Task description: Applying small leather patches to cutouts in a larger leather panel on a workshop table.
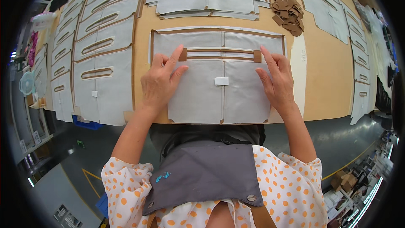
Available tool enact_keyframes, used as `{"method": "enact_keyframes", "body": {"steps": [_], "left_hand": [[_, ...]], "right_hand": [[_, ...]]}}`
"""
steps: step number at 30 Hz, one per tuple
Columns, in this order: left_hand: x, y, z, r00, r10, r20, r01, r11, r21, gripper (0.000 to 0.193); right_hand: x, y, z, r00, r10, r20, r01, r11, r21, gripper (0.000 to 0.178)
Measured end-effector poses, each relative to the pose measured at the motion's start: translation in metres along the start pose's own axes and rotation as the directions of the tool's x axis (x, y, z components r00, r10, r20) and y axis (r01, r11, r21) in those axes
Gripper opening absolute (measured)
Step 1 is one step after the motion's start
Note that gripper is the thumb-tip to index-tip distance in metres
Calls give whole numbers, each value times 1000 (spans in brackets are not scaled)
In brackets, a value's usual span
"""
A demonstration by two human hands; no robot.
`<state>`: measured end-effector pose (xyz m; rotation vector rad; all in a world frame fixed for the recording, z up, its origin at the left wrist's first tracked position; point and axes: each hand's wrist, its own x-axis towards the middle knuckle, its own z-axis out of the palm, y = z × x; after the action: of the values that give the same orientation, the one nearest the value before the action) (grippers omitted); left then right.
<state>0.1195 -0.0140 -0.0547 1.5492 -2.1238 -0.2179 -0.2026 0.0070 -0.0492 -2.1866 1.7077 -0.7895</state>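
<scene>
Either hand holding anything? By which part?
Nothing looks gripped: left hand open at the left brown tab, right hand open at the right brown tab, over the grey panel.

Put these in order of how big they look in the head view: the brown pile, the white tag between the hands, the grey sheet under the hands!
Largest to smallest:
1. Grey sheet
2. Brown pile
3. White tag

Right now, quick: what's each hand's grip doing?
Left hand: open, index fingertip at the left brown tab, holding nothing visible.
Right hand: open, index fingertip by the right brown tab, holding nothing visible.
</scene>
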Motion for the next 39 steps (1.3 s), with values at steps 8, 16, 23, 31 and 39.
{"method": "enact_keyframes", "body": {"steps": [8, 16, 23, 31, 39], "left_hand": [[-1, 5, 2, 990, 36, 137, -61, 980, 188, 51], [0, 4, 3, 989, 53, 140, -78, 981, 179, 49], [1, 4, -2, 986, 36, 161, -64, 984, 168, 47], [2, 5, 2, 989, 83, 121, -102, 982, 159, 47], [0, 5, 3, 996, 81, 47, -87, 987, 139, 46]], "right_hand": [[-11, 8, -1, 996, -60, 73, 76, 970, -233, 56], [-13, 2, 3, 995, -40, 91, 72, 922, -381, 59], [-12, -2, 4, 993, -23, 113, 64, 925, -375, 59], [-15, 1, 2, 996, -32, 86, 63, 922, -382, 56], [-17, 0, 6, 998, -44, 37, 55, 925, -376, 54]]}}
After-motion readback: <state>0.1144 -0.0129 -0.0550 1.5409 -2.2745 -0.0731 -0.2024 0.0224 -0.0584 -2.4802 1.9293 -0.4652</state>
